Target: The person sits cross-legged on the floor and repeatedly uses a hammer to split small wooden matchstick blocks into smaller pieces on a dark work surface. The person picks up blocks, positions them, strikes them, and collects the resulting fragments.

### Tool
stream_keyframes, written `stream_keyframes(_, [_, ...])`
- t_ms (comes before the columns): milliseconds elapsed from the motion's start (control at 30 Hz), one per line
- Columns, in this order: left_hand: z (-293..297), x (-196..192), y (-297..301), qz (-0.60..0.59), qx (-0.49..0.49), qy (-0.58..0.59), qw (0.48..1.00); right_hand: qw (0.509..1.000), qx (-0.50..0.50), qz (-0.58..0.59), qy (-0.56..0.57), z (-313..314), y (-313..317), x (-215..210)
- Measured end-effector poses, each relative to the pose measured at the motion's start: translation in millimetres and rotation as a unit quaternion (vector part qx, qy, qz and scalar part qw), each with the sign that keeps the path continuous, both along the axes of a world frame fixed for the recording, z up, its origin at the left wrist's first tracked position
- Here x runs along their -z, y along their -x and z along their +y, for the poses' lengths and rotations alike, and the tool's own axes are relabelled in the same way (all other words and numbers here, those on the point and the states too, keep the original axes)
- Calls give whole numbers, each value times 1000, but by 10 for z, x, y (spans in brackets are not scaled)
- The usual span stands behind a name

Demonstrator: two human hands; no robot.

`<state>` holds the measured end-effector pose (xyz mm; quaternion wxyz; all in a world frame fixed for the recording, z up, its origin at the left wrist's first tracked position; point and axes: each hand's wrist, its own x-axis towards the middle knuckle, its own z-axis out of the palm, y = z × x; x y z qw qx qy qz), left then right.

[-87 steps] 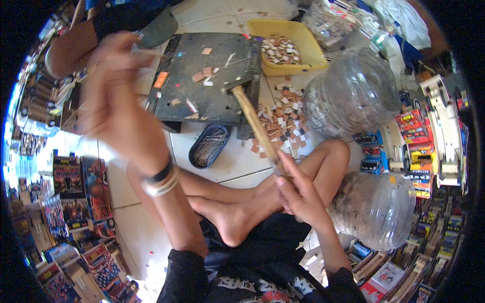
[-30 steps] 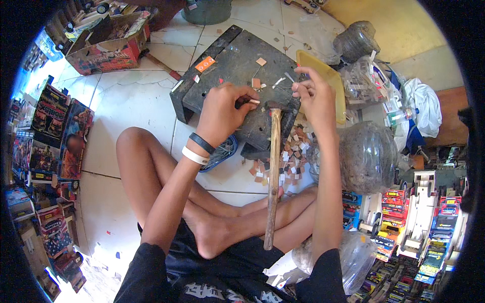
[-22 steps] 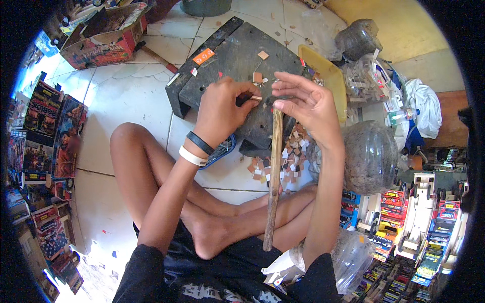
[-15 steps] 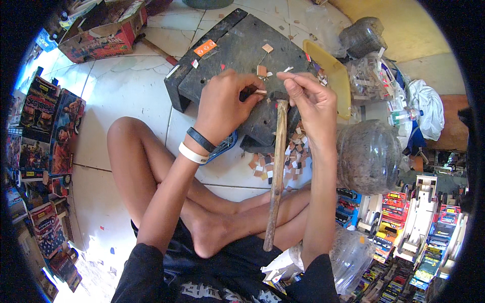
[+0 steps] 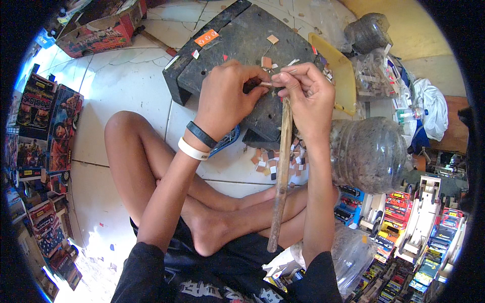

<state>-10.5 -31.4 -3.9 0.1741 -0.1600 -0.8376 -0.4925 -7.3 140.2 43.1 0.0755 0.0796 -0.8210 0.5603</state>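
A thin nail (image 5: 277, 83) is pinched by fingertips of 2 hands, left hand (image 5: 225, 98) and right hand (image 5: 308, 98), over a dark block (image 5: 242, 45); it is best kept upright and steady.

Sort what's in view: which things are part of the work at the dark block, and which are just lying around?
In use: left hand, right hand, dark block, wooden handle, small card squares.

Lying about: yellow tray, clear plastic jar, cardboard box, white cloth.
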Motion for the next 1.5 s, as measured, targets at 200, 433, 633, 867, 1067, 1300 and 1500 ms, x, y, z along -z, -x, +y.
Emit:
stream_keyframes(200, [-2, -8, 11, 14, -6, 9, 1000, 1000, 3, 17, 8, -33, -6, 32])
stream_keyframes(433, [1, -29, 13, -3, -11, 2, 1000, 999, 8, 39, -15, -78, -34, 7])
stream_keyframes(633, [7, 19, 39, -21, 1, -19, 1000, 962, -7, 201, -187, -78, -51, 65])
stream_keyframes(867, [-26, -97, 30, -17, 12, 0, 1000, 951, -6, 208, -229, -152, -119, -93])
stream_keyframes(1067, [-28, -125, 9, -47, 32, -1, 998, 986, 93, 100, -95, 35, -606, -242])
stream_keyframes(1300, [-12, -73, -7, -7, 7, 20, 1000, 940, 110, -283, 157, -23, -2280, 40])
stream_keyframes(1500, [6, -62, -2, 43, 0, 23, 999, 950, 138, -278, 32, 225, -2676, -440])
